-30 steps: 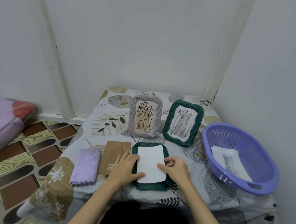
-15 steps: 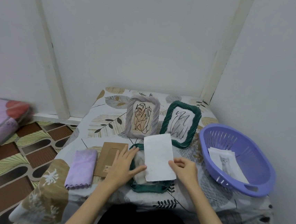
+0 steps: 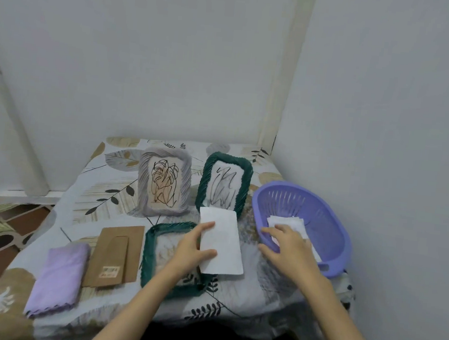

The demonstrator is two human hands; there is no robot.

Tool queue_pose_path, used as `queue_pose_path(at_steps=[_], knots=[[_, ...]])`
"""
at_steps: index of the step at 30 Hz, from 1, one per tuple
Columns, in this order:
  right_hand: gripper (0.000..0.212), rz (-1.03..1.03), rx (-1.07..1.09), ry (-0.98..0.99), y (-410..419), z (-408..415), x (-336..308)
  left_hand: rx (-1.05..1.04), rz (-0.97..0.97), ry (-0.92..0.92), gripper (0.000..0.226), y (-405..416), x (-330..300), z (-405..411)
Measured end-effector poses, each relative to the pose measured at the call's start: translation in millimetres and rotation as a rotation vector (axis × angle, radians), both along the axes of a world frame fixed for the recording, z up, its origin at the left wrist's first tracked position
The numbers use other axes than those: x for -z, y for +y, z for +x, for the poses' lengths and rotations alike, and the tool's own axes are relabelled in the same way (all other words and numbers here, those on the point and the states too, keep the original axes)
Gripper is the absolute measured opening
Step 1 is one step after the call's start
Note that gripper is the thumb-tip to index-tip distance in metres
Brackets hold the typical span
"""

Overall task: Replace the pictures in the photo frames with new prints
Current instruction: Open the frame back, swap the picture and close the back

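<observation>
Hands: left (image 3: 190,251) pinches blank print (image 3: 222,242); right (image 3: 287,247) maybe touching basket (image 3: 337,235) prints (image 3: 289,224).

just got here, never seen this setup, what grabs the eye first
Two hands at work: the left hand holds a white sheet beside a green frame lying flat, while the right hand reaches into the purple basket of prints on the right. Behind stand a grey frame and another green frame.

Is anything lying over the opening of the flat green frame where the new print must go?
Yes. The white sheet, held by the left hand, partly overlaps the right edge of the flat dark green woven frame; the rest of the opening looks uncovered.
</observation>
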State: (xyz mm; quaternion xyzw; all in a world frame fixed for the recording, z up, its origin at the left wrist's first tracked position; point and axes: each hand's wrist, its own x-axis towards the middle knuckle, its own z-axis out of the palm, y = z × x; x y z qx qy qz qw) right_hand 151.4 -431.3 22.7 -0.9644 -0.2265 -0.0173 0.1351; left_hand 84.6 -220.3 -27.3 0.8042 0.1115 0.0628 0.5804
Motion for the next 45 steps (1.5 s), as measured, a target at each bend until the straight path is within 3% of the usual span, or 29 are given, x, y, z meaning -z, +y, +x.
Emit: queue_pose_path(at_steps=[2, 4, 7, 9, 13, 16, 20, 26, 28, 30, 32, 36, 38, 41, 45], knots=[[0.04, 0.122, -0.053, 0.146, -14, 3, 2, 0.048, 0.039, 0.039, 0.064, -9, 4, 9], [0.039, 0.229, -0.074, 0.137, -25, 7, 3, 0.102, 0.146, 0.083, 0.068, -20, 6, 22], [0.036, 0.387, -0.082, 0.043, -37, 19, -1, 0.189, 0.578, 0.147, 0.077, -32, 14, 40], [0.035, 0.473, -0.106, 0.018, -43, 25, -4, 0.241, 0.755, 0.18, 0.079, -39, 20, 48], [0.036, 0.493, -0.118, 0.011, -46, 25, -2, 0.292, 0.941, 0.208, 0.068, -56, 33, 58], [0.036, 0.508, -0.124, -0.004, -42, 19, 0, 0.28, 0.976, 0.186, 0.066, -67, 39, 65], [0.037, 0.442, -0.152, 0.003, -36, 12, 7, 0.316, 0.854, 0.201, 0.055, -72, 36, 78], [0.041, 0.14, -0.158, 0.007, -23, -3, 19, 0.036, 0.145, 0.042, 0.036, -61, 24, 81], [0.04, 0.211, -0.156, 0.097, -24, -2, 14, -0.007, 0.013, -0.015, 0.038, -60, 14, 79], [0.037, 0.411, -0.109, 0.278, -27, 6, 5, 0.033, -0.065, -0.082, 0.038, -61, 4, 78], [0.036, 0.486, 0.03, 0.313, -34, 30, 2, 0.117, -0.089, -0.101, 0.044, -64, -6, 76], [0.06, 0.116, 0.327, 0.389, -47, 80, 9, 0.183, 0.088, -0.099, 0.067, -64, -12, 77], [0.075, -0.04, 0.37, 0.5, -45, 86, 12, 0.179, 0.096, -0.108, 0.07, -62, -10, 77], [0.09, -0.103, 0.364, 0.532, -42, 91, 15, 0.169, 0.108, -0.111, 0.071, -61, -7, 77], [0.063, -0.128, 0.441, 0.489, -42, 91, 12, 0.161, 0.115, -0.1, 0.072, -60, -6, 78]])
